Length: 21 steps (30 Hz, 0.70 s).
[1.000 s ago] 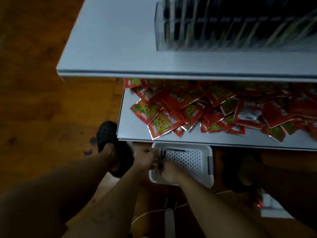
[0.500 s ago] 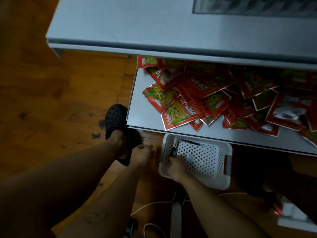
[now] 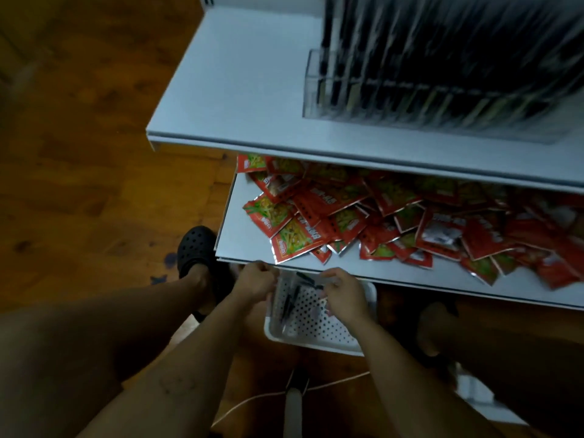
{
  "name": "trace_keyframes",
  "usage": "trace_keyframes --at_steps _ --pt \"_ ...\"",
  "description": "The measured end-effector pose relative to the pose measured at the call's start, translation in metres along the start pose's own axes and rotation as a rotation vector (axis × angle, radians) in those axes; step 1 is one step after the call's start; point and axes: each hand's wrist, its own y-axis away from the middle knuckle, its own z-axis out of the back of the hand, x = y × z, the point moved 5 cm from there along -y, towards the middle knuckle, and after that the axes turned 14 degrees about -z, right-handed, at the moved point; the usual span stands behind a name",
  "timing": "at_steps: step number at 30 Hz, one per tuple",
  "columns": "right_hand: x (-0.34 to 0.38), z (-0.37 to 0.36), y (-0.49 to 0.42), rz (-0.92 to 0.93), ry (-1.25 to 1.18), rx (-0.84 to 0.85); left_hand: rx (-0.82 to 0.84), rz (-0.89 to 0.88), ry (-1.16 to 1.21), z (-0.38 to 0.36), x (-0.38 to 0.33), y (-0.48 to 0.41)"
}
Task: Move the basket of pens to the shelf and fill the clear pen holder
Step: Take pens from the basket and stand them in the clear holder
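From my remote seat, the dark wooden floor (image 3: 79, 153) takes up the whole side to the left of the hands. Well beyond the hands is the pale upper shelf (image 3: 240, 99). The clear pen holder (image 3: 442, 90) stands on it, far ahead and to the right. Its slots are packed with dark pens, though motion blur smears the detail.

Just beyond my fingertips is the front edge of the lower shelf (image 3: 252, 241). A loose heap of red snack packets (image 3: 395, 222) is spread across it to the right.

The white perforated basket (image 3: 316, 338) sits on the floor directly beneath both hands, with its far end tucked under the lower shelf's edge. A black clog (image 3: 196, 248) on one foot is planted just left of the left hand. A white cable (image 3: 252, 403) trails across the floor nearer to me than the basket.

Both hands hover above the basket, close together. The left hand (image 3: 256, 281) has its fingers curled, pinching the left corner of a clear sleeve of black pens (image 3: 289, 300). The right hand (image 3: 344, 295) has its fingers curled too and grips the sleeve's right corner. The sleeve hangs between them over the basket's left half. I cannot count the pens inside it.
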Motion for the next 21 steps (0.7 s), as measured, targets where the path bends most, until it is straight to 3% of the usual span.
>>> trace_keyframes --at_steps 4,10,14,17,21 --pt "0.04 0.031 0.045 0.143 0.04 0.115 0.03 -0.167 -0.029 0.003 -0.064 0.012" --pt "0.083 0.084 0.111 0.29 0.022 0.125 0.124 -0.359 -0.133 0.007 -0.152 0.049" --pt "0.098 0.11 0.142 0.421 0.275 0.085 0.087 -0.464 -0.229 0.025 -0.193 0.074" --pt "0.115 0.137 0.166 0.467 0.238 0.017 0.047 -0.546 -0.252 0.038 -0.222 0.091" --pt "0.15 0.173 0.197 0.598 0.066 -0.175 0.076 -0.593 -0.112 0.043 -0.25 0.107"
